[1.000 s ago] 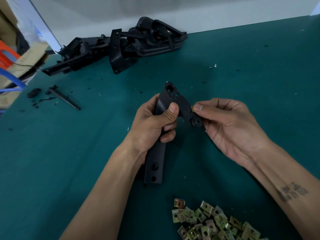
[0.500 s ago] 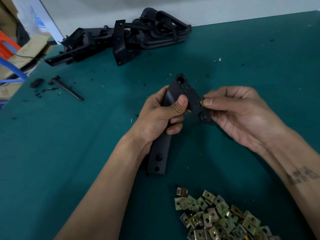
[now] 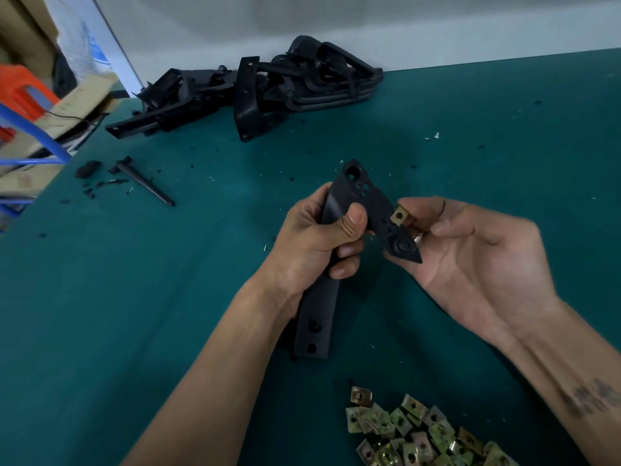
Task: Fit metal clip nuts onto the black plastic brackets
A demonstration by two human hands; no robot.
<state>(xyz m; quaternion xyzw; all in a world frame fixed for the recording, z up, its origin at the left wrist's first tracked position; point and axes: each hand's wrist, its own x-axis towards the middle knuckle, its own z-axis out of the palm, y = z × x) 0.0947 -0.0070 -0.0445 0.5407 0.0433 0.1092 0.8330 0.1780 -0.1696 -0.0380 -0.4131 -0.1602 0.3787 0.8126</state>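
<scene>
My left hand point(image 3: 316, 243) grips a long black plastic bracket point(image 3: 317, 317) around its middle, thumb on top, and holds it above the green table. The bracket's upper part forks to the right, ending in a round boss point(image 3: 401, 247). A brass-coloured metal clip nut point(image 3: 400, 216) sits on the edge of that fork. My right hand point(image 3: 470, 260) is palm up behind the fork, its curled fingertips holding the clip nut against the bracket, thumb drawn back beside it. A pile of several loose clip nuts point(image 3: 420, 435) lies near the front edge.
A heap of black plastic brackets point(image 3: 255, 92) lies at the back against the wall. A thin black rod point(image 3: 144, 183) and small black scraps lie at the left. Cardboard and an orange and blue object point(image 3: 23, 105) stand beyond the table's left edge.
My right thumb has come off the clip nut, which now shows on the bracket's edge, and the right palm has turned up. The left hand's grip is unchanged.
</scene>
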